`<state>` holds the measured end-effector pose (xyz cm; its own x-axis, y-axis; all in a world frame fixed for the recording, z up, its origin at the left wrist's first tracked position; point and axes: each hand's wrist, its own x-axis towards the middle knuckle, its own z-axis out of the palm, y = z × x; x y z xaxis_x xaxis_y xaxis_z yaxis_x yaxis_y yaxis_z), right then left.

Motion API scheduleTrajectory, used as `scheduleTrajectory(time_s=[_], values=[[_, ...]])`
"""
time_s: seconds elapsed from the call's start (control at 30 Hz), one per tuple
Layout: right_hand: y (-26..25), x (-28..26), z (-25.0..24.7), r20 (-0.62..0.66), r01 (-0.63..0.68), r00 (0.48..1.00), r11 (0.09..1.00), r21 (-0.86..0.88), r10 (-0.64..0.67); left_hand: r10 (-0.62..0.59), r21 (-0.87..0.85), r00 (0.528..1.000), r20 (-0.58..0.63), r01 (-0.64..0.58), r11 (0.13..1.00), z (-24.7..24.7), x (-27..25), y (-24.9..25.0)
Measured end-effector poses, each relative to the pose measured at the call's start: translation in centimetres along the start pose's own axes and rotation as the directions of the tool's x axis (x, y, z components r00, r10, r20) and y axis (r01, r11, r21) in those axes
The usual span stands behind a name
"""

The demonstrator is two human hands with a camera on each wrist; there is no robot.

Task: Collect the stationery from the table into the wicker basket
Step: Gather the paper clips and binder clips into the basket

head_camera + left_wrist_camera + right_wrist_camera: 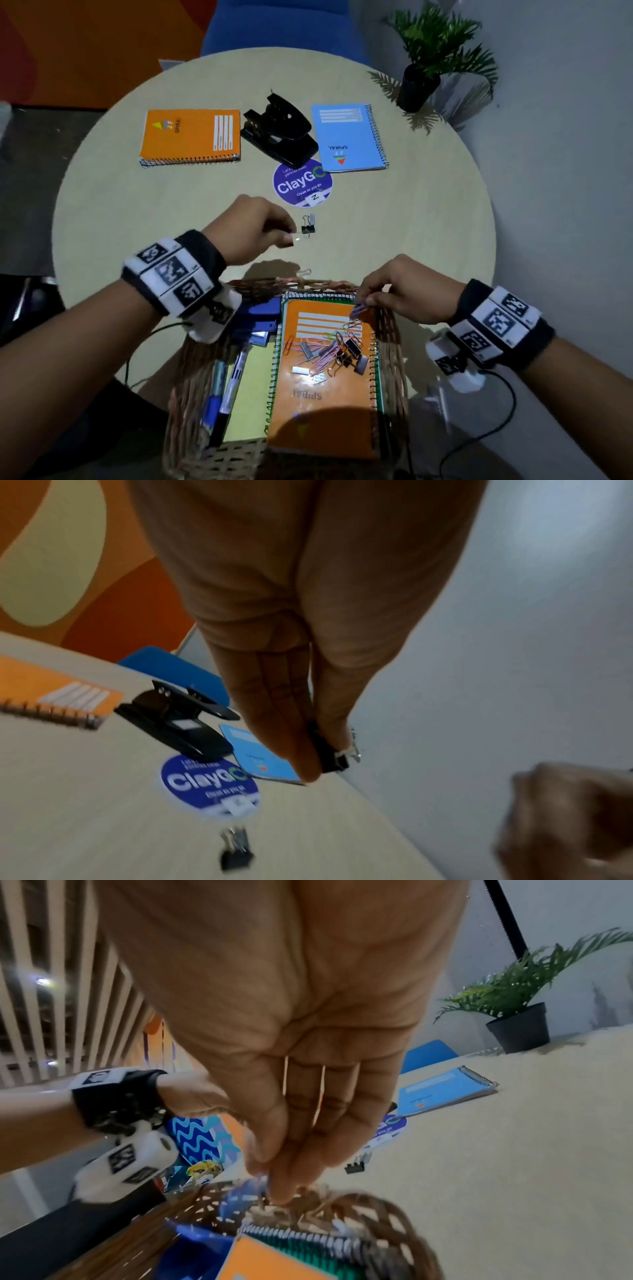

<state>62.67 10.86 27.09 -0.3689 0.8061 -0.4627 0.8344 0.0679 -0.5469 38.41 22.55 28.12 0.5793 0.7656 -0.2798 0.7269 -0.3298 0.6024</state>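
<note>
Table: round [137, 219], bare around my hands; notebooks and hole punch [279, 133] near far edge.
Basket [394, 346]: at near edge.
Left hand [246, 229]: pinching a binder clip [329, 756]; another [307, 226] lies just beside.
Right hand [400, 291]: pinching paper clips [358, 310] over basket rim.

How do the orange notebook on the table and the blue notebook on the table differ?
The orange notebook lies left of the black hole punch; the blue notebook lies to its right. The orange one has its spiral along the edge nearer the person, and the blue one along its right edge. The blue one sits slightly rotated, with one corner beside the round purple sticker. Both are closed spiral notebooks, flat on the table, not yet in the wicker basket.
</note>
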Motion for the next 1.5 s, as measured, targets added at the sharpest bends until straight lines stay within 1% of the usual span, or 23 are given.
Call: scheduleTrajectory(time_s=[0.1,0.23,0.4,0.47,0.53,0.6,0.67,0.73,0.8,0.9,0.97,1.07,1.17,1.23,1.33,1.43,1.5], values=[[0.2,-0.1,0.8,-0.029,-0.034,0.999,0.998,-0.045,0.032,0.028,-0.075,0.999,0.041,-0.025,0.997,3.1,-3.8,0.2],[0.5,1.1,0.2,-0.087,-0.071,0.994,0.991,-0.110,0.061,0.062,-0.127,0.995,0.084,-0.051,0.991,7.3,-7.7,-0.1],[1.8,6.3,-1.4,-0.132,-0.147,0.985,0.948,-0.283,0.113,0.101,-0.145,0.979,0.179,-0.075,0.987,10.3,-10.4,0.4],[2.3,9.1,-2.0,-0.148,-0.165,0.981,0.936,-0.311,0.124,0.095,-0.114,0.972,0.213,-0.071,0.991,10.5,-10.7,0.6],[2.5,11.7,-2.6,-0.162,-0.174,0.979,0.928,-0.329,0.126,0.078,-0.095,0.972,0.220,-0.058,0.994,9.5,-10.4,0.5],[2.4,14.1,-3.1,-0.173,-0.174,0.978,0.916,-0.361,0.118,0.049,-0.051,0.986,0.158,-0.042,0.998,7.5,-8.9,0.3],[2.3,16.2,-3.4,-0.154,-0.151,0.983,0.904,-0.399,0.097,0.010,0.029,0.999,0.038,-0.012,1.000,4.6,-6.4,0.0],[2.4,17.8,-3.4,-0.128,-0.128,0.989,0.895,-0.427,0.080,-0.058,0.032,0.995,-0.076,0.061,0.998,1.9,-3.1,-0.1],[2.8,19.0,-3.0,-0.143,-0.123,0.987,0.898,-0.422,0.068,-0.088,0.066,0.988,-0.123,0.097,0.993,0.1,0.4,-0.3],[3.7,19.8,-2.3,-0.136,-0.092,0.990,0.903,-0.419,0.037,-0.128,0.202,0.989,-0.068,0.139,0.970,-0.5,5.6,-1.3],[4.1,19.6,-2.2,-0.131,-0.067,0.991,0.914,-0.400,0.015,-0.149,0.298,0.989,-0.014,0.146,0.943,0.2,8.3,-2.1],[4.7,19.0,-2.2,-0.159,-0.054,0.987,0.936,-0.349,-0.002,-0.189,0.375,0.979,0.078,0.147,0.915,2.3,10.6,-2.1],[5.4,18.1,-2.0,-0.184,-0.082,0.983,0.948,-0.307,0.025,-0.221,0.431,0.954,0.203,0.116,0.895,4.7,11.9,-1.5],[5.9,17.2,-2.1,-0.169,-0.101,0.984,0.949,-0.300,0.051,-0.215,0.437,0.946,0.243,0.091,0.895,5.3,12.7,-1.3],[6.5,15.3,-2.5,-0.148,-0.125,0.985,0.950,-0.285,0.085,-0.189,0.433,0.948,0.254,0.063,0.899,5.5,13.7,-1.5],[6.6,12.3,-3.0,-0.153,-0.122,0.984,0.963,-0.239,0.087,-0.117,0.459,0.954,0.278,-0.025,0.888,6.3,14.0,-1.6],[6.4,9.8,-3.6,-0.165,-0.098,0.984,0.969,-0.226,0.061,-0.093,0.477,0.944,0.317,-0.074,0.876,6.4,13.9,-1.4]])
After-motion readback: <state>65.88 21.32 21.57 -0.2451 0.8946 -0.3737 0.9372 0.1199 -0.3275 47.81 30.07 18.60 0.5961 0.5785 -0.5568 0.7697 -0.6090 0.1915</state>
